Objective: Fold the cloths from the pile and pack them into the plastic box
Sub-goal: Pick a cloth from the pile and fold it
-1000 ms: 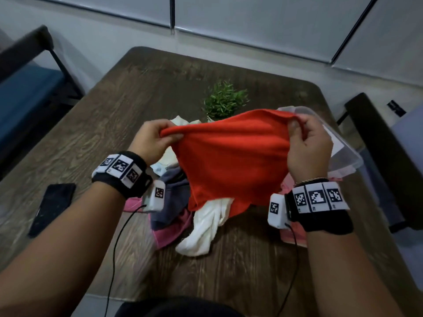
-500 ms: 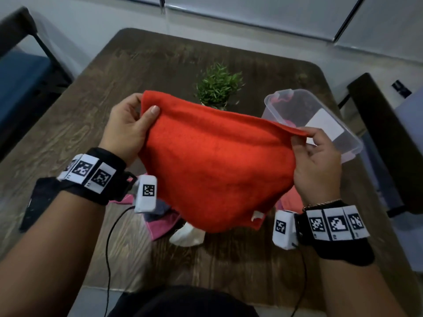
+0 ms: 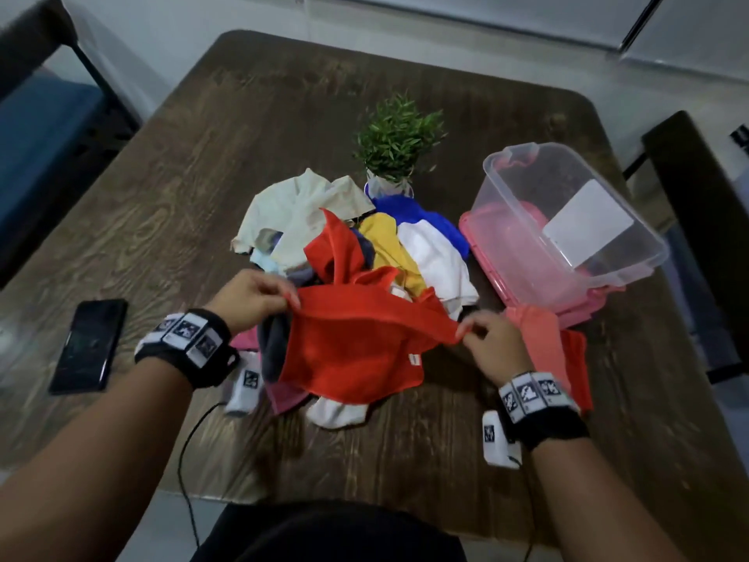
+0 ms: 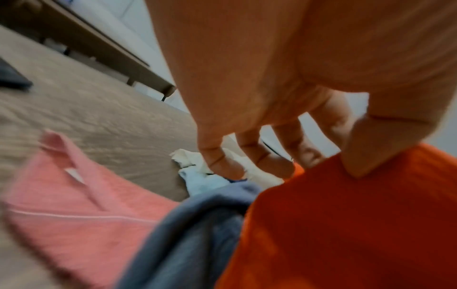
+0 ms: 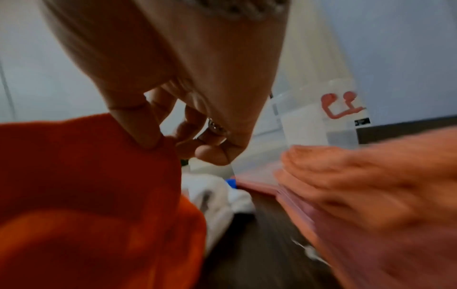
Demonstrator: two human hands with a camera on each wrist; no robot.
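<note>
A red cloth hangs low over the near side of the cloth pile. My left hand pinches its left corner, and my right hand pinches its right corner. In the left wrist view the thumb presses on the red cloth; in the right wrist view thumb and finger nip the red cloth. The clear plastic box stands tilted at the right on its pink lid, holding no cloths. A salmon cloth lies by my right hand.
A small potted plant stands behind the pile. A black phone lies at the table's left. A blue-seated chair stands on the left and a dark chair on the right. The table edge is near my body.
The red cloth, held up and spread half a second ago, has come down onto the pile's near side. Both hands dropped with it and still pinch its top corners.
</note>
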